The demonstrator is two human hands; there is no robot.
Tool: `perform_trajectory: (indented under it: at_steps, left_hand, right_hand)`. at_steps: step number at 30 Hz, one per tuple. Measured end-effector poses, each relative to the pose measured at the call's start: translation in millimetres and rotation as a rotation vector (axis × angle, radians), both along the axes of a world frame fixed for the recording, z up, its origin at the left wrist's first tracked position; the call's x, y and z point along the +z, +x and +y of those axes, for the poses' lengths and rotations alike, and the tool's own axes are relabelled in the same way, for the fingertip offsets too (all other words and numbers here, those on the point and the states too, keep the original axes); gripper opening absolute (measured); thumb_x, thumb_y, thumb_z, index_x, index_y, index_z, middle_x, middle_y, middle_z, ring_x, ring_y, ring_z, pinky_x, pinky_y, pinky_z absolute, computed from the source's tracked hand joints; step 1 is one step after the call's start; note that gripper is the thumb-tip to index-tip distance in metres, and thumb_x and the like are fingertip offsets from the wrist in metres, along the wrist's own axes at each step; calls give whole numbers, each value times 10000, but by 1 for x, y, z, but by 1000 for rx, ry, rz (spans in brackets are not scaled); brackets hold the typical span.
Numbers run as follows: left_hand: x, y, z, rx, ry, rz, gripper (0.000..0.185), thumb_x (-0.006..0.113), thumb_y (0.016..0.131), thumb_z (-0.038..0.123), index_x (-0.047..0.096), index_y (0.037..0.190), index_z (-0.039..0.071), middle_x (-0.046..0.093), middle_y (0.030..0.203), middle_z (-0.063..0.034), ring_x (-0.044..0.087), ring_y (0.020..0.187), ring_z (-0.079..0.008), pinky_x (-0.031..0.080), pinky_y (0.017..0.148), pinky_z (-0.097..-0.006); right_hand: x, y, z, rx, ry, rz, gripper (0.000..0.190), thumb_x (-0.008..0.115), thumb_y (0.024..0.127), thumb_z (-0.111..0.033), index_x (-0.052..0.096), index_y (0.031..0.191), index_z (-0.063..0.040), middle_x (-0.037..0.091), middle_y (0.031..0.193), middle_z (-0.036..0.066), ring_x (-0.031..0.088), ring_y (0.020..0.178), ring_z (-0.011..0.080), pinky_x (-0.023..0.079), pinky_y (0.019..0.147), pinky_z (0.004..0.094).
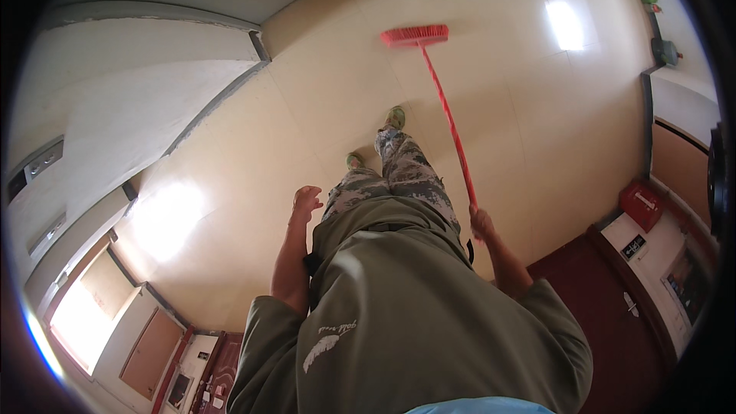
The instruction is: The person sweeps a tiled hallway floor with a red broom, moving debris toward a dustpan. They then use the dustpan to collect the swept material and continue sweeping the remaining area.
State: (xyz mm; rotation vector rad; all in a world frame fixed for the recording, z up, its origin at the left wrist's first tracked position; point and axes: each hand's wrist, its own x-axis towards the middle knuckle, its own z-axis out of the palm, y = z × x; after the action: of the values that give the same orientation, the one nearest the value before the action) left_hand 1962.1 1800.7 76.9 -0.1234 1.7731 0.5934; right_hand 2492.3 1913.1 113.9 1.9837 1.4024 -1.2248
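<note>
A push broom with a red head and a long red handle reaches out over the beige floor. My right hand is closed around the upper end of the handle, beside my hip. The bristles point away from me, and the head is slightly blurred. My left hand hangs near my left thigh with its fingers partly curled, holding nothing that I can see. Both feet, in green patterned shoes, stand on the floor to the left of the handle.
White walls with a dark grey skirting run along the left, with a projecting corner at the upper left. A dark red door and a red box are at the lower right. Potted plants stand at the right wall. A bright window is at lower left.
</note>
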Motion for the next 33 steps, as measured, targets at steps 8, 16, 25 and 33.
perform_trajectory:
  at_steps: [8,16,25,33]
  left_hand:
    - [-16,8,6,-9,227,3,224,593,821,222,617,906,16,520,705,-23,519,608,-107,543,607,-301]
    - [-59,25,-146,217,150,-64,210,600,792,189,626,897,10,528,706,-48,526,585,-145,551,572,-324]
    - [3,61,-306,410,-11,-23,252,590,822,166,587,1009,-3,575,868,-101,549,655,-190,568,650,-372]
    - [13,137,-311,461,-76,-35,269,587,837,193,590,1020,-4,596,880,-98,551,669,-184,549,645,-337]
  right_hand:
    - [76,55,-163,-250,1,129,562,389,929,-489,598,734,-5,570,570,136,571,495,270,404,470,414]
    - [110,-37,-65,827,259,152,323,466,927,-305,569,797,-27,566,651,168,583,565,344,431,494,455]
    - [12,-293,-9,1017,346,143,408,432,900,-389,611,859,-24,660,804,175,653,761,353,526,694,449]
    - [11,-10,77,864,49,-166,525,387,895,-534,657,859,-85,664,810,158,642,800,352,487,703,485]
